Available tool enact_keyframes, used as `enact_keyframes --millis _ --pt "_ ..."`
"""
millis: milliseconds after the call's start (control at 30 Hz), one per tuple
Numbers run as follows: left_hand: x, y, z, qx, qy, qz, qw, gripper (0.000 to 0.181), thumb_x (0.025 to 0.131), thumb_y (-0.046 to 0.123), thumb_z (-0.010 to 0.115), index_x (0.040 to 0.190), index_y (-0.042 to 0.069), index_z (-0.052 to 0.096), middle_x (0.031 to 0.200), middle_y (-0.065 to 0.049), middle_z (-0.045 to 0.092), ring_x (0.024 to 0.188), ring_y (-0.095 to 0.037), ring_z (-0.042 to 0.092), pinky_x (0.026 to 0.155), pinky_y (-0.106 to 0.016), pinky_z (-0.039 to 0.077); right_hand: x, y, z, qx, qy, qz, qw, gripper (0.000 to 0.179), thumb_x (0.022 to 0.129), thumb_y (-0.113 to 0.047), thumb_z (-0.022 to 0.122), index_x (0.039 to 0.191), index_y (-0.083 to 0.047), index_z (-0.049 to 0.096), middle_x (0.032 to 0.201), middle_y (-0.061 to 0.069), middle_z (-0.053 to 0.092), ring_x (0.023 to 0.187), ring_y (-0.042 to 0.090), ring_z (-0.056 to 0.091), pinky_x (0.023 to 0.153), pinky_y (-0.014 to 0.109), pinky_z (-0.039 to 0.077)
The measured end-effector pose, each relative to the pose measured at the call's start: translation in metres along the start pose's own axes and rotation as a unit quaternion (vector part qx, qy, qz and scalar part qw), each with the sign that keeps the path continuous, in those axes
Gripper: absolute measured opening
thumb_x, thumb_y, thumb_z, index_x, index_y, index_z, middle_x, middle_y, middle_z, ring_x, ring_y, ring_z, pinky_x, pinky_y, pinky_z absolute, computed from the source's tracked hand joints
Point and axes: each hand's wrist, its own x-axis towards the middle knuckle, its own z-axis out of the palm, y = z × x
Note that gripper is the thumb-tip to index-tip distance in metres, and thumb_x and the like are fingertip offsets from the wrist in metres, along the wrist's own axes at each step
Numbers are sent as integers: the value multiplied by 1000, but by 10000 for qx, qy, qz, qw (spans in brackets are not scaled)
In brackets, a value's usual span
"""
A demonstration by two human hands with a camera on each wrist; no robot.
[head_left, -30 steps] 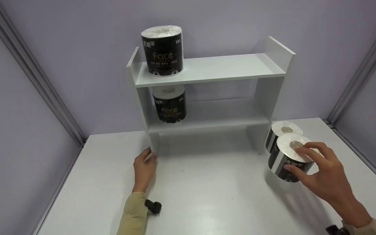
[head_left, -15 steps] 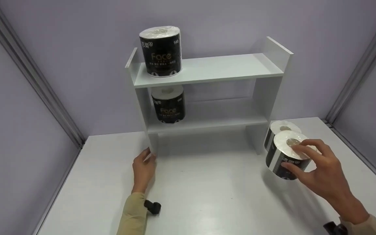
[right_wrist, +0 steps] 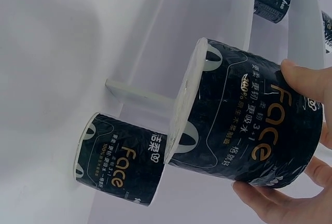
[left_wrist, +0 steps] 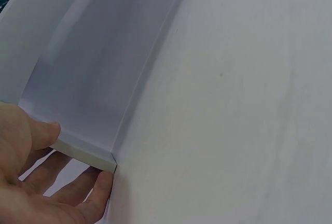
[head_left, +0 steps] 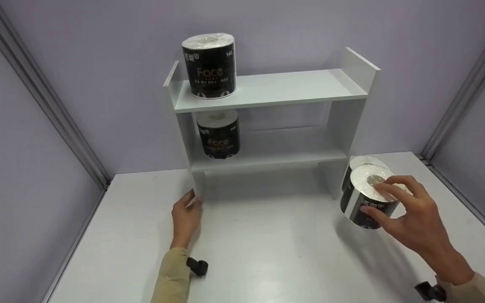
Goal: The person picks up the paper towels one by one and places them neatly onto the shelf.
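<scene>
A wrapped toilet paper roll (head_left: 364, 206) with a black "Face" label is held by my right hand (head_left: 415, 219), raised off the table and slightly tilted. In the right wrist view, thumb and fingers grip the roll (right_wrist: 244, 115) near its upper end. Behind it a second roll (right_wrist: 122, 156) stands on the table, partly hidden in the head view. My left hand (head_left: 186, 219) is at the foot of the white shelf's left side panel. The left wrist view has the thumb on one side of that panel (left_wrist: 85, 157) and the fingers on the other.
On the white two-tier shelf (head_left: 301, 86), one roll (head_left: 209, 67) stands at the top board's left end. Another roll (head_left: 219, 136) stands below it on the lower board. Pale walls enclose the white table (head_left: 263, 252) at the back and sides.
My right hand has moved the roll slightly up and to the left, so it covers more of the roll behind. My left hand has stayed at the shelf panel.
</scene>
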Motion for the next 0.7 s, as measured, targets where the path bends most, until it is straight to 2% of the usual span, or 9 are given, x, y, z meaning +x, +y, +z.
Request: enact_keyframes --millis 133,233,567,700 --pt "0 0 1 25 5 9 10000 51 109 13 58 155 -6 49 157 -28 52 137 -48 60 112 -53 53 3 -1 1 -7 64 -42 10000 68 54 -3 104 118 -11 81 117 13 66 106 21 61 91 7 39" --pt "0 1 1 54 18 25 10000 51 109 12 58 155 -6 49 156 -29 52 136 -48 60 111 -53 54 6 -2 2 -46 93 -98 9999 67 54 -4 105 116 -11 81 117 14 67 106 23 62 90 7 39" --pt "0 -1 2 9 32 45 10000 51 109 11 58 156 -6 48 157 -28 52 137 -47 60 112 -52 54 16 -5 -1 12 41 -187 9998 63 57 -9 105 116 -10 81 118 13 67 109 14 61 89 6 39" --pt "1 -1 1 24 60 80 9999 50 108 11 59 155 -6 49 156 -28 54 136 -47 61 111 -52 54 21 -7 -2 97 45 -216 9997 63 58 -9 104 116 -9 80 118 14 66 108 14 61 90 5 39"
